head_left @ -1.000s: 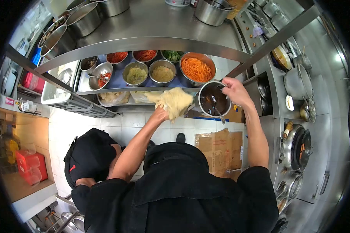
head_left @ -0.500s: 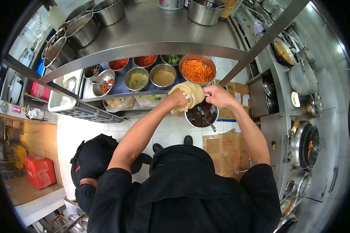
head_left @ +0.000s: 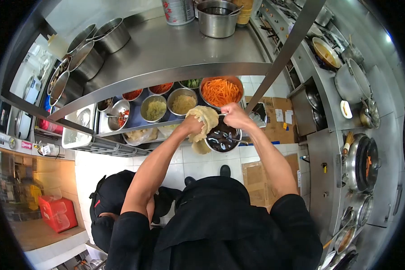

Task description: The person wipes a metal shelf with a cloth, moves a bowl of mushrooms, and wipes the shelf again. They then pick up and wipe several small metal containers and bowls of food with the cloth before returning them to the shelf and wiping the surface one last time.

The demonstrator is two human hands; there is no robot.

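Observation:
My left hand (head_left: 192, 126) is wrapped in a beige cloth (head_left: 208, 118), which bunches over the fingers and hangs down beside a metal pot (head_left: 218, 151). The cloth hides most of the fingers. At the pot's far side my right hand (head_left: 236, 116) is closed on its handle or rim; the exact grip is partly hidden. Dark, shiny liquid (head_left: 222, 137) fills the pot, and a metal spoon (head_left: 241, 141) leans out over its right edge. Just beyond my hands stands a bowl of shredded carrot (head_left: 221, 92).
Bowls of chopped ingredients (head_left: 182, 103) line the counter below a steel shelf (head_left: 166, 69) holding several pots. A person in black (head_left: 115, 193) bends low on my left. Flattened cardboard (head_left: 261, 180) lies on the floor; a stove counter (head_left: 324, 166) runs along the right.
My view has shifted slightly. The pot has come a little nearer to me, and its spoon now points more to the right. Cloth and right hand stay at the pot.

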